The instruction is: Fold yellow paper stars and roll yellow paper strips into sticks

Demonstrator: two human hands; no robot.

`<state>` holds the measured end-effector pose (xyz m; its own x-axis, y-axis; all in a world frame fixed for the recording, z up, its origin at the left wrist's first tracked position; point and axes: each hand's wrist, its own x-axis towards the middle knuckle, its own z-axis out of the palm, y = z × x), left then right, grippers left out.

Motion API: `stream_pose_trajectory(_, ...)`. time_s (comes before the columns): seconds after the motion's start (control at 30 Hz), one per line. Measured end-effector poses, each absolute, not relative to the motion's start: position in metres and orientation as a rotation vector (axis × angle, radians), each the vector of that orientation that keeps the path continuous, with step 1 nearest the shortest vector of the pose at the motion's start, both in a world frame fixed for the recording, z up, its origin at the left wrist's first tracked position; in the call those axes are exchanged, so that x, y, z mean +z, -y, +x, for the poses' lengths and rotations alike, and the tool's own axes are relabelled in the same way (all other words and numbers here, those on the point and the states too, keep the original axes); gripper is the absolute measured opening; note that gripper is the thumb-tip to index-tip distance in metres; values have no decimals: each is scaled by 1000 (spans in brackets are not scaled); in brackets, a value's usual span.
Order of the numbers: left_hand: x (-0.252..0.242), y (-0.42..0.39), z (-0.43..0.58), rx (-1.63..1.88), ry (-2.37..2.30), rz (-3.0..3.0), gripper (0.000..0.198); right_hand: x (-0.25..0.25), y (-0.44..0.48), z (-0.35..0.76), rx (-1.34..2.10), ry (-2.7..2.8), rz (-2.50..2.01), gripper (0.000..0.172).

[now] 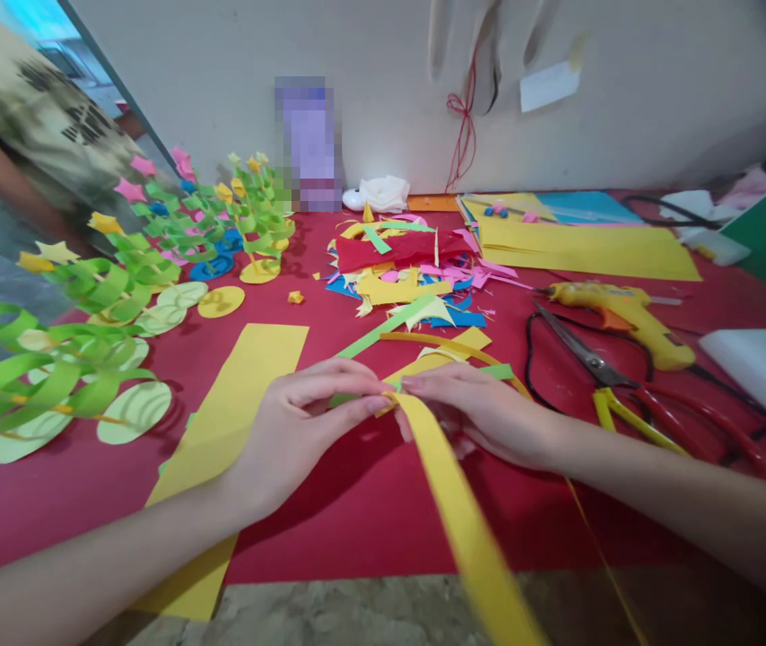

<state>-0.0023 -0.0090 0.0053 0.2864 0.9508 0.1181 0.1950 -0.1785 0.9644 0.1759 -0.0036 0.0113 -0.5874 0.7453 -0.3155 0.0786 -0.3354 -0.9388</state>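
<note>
Between my two hands, over the middle of the red tabletop, is the folded end of a yellow paper strip (447, 475). My left hand (319, 408) pinches this end between thumb and fingertips. My right hand (470, 404) grips the same strip from the other side, its lower fingers partly hidden. The strip's long tail hangs toward me past the table edge. Under and behind the hands lie green paper strips (389, 327) and more yellow strips. A wide yellow paper sheet (248, 377) rests beneath my left forearm.
Scissors (598, 363) and a yellow glue gun (618, 309) with a black cord lie at right. Paper scraps (403, 278) are heaped behind. Green paper curls topped with stars (107, 278) stand at left. A person's arm (13, 170) shows at far left.
</note>
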Motion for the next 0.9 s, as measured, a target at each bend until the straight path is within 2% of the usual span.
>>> stream_pose_trajectory(0.07,5,10,-2,1001,-1111,1576,8,11,4,175,1805,1533,-1077,29)
stream_pose_trajectory(0.2,3,9,-1,1007,-1097,1538,8,12,6,175,1521,1718,-1050,10)
stream_pose_trajectory(0.27,3,9,-1,977,-1100,1531,8,13,7,176,1429,1796,-1042,7)
stream_pose_trajectory(0.43,3,10,-1,886,-1077,1481,5,13,10,177,1314,1856,-1076,17)
stream_pose_trajectory(0.63,5,11,0,792,-1091,1565,3,12,8,177,1410,1853,-1042,25)
stream_pose_trajectory(0.77,9,12,0,652,-1038,1790,22,13,8,176,1411,1848,-1008,27)
stream_pose_trajectory(0.9,10,13,-2,650,-984,1794,22,13,8,176,1397,1853,-980,23)
